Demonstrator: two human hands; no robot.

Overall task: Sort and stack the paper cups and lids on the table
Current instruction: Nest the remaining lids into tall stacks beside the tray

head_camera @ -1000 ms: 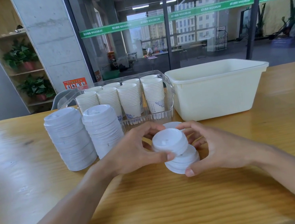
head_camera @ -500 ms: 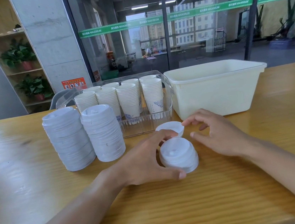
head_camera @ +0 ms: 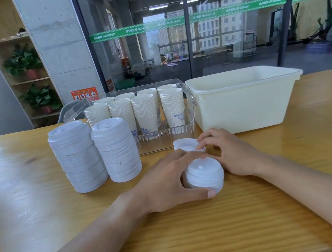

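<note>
Short stack of white plastic lids, domed with a small raised spout, resting on the wooden table near the front edge of the clear cup tray. Left hand curled round it, thumb in front. Right hand pinching a loose upturned lid just behind

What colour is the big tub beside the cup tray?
Pale cream-yellow tub, plain with no pattern; the head view shows it.

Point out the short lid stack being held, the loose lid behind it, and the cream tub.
Short stack of white plastic lids (head_camera: 205, 173): head view, top lid.
Single upturned white lid (head_camera: 182, 145): head view, inner face.
Cream plastic tub (head_camera: 242, 108): head view, front wall.
</note>
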